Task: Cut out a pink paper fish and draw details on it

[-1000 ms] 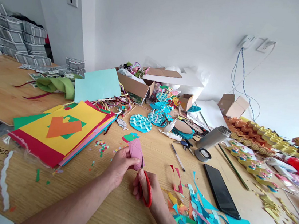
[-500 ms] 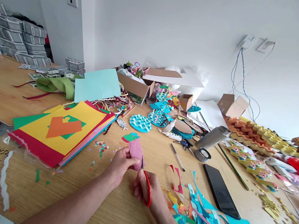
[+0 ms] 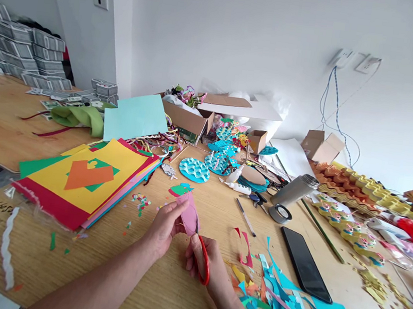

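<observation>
A small piece of pink paper (image 3: pixel 191 216) is pinched between the thumb and fingers of my left hand (image 3: pixel 167 223). Faint curved lines show on it. My right hand (image 3: pixel 205 258) grips a pair of red-handled scissors (image 3: pixel 204 261), fingers wrapped around the loops. The blades meet the right edge of the pink paper, and part of them is hidden by it. Just beyond the paper lies a green, blue and red paper cutout (image 3: pixel 181 189). Paper scraps (image 3: pixel 286 299) in blue, red, yellow and green are strewn to the right of my right hand.
Coloured paper sheets (image 3: pixel 91 180) are stacked at left. A black phone (image 3: pixel 306 263), a pen (image 3: pixel 246 216) and a metal flask (image 3: pixel 295 189) lie at right. Painted egg cartons (image 3: pixel 357 189) line the right side. Cardboard boxes (image 3: pixel 186 119) and blue round crafts (image 3: pixel 194 169) are farther back.
My left thumb has shifted up from the lower part of the pink paper to its upper left edge. The scissors and my right hand have hardly moved.
</observation>
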